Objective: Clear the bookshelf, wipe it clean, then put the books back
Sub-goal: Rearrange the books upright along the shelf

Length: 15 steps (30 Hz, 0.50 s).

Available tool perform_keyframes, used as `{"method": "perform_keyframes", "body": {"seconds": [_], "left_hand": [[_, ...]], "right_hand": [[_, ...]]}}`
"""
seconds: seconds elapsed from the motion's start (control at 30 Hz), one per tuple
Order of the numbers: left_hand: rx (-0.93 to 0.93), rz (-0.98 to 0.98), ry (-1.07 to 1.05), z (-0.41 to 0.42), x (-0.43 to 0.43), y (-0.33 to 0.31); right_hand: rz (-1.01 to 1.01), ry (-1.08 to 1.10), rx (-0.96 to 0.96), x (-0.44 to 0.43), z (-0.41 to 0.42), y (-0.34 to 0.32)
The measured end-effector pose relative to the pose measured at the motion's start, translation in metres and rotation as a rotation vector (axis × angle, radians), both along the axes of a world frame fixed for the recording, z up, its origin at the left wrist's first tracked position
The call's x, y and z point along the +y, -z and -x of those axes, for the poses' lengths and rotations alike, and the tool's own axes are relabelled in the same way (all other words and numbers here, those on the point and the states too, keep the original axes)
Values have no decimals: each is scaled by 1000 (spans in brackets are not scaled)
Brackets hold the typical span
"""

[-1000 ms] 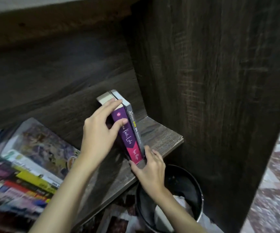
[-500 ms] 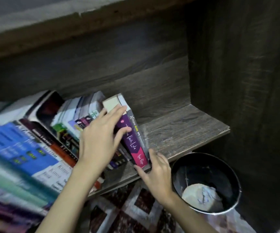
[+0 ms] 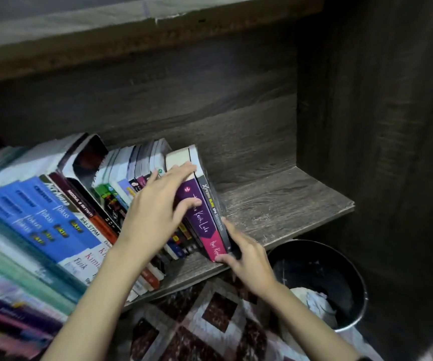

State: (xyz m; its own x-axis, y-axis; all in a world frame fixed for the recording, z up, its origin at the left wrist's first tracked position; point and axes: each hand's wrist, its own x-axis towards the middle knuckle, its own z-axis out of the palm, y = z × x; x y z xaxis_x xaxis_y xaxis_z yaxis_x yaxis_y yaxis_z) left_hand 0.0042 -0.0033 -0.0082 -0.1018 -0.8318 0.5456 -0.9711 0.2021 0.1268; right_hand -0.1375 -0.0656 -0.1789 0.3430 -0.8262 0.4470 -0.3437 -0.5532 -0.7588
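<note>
A purple and pink book [image 3: 199,217] and a thin grey book [image 3: 211,204] lean left against a row of books [image 3: 54,217] on the dark wooden shelf [image 3: 275,204]. My left hand [image 3: 153,214] grips the purple book near its top, fingers laid over the page edge and thumb on the spine. My right hand [image 3: 246,259] presses with straight fingers against the foot of the grey book, thumb at the purple book's lower end. Right of these two books the shelf board is bare.
A dark side panel [image 3: 379,152] closes the shelf on the right. A black bin [image 3: 322,280] with crumpled paper in it stands on the floor below the shelf's right end. A patterned mat [image 3: 197,321] lies underneath. Another shelf board [image 3: 106,48] hangs overhead.
The view swung left and the long row of books came into sight. The two books now lean against that row. Both hands keep the same places on them.
</note>
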Motion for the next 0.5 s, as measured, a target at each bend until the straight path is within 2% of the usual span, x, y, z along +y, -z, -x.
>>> {"method": "perform_keyframes", "body": {"seconds": [0.1,0.23,0.5], "left_hand": [[-21,50,-2,1,0,2],[-253,126,-150,-6,-9,8],[-375,238,-228,-18,-35,11]], "right_hand": [[-42,-26,6,-5,2,0],[-61,-40,38,-17,2,-10],[-110,-10,161,-46,-11,-21]]}}
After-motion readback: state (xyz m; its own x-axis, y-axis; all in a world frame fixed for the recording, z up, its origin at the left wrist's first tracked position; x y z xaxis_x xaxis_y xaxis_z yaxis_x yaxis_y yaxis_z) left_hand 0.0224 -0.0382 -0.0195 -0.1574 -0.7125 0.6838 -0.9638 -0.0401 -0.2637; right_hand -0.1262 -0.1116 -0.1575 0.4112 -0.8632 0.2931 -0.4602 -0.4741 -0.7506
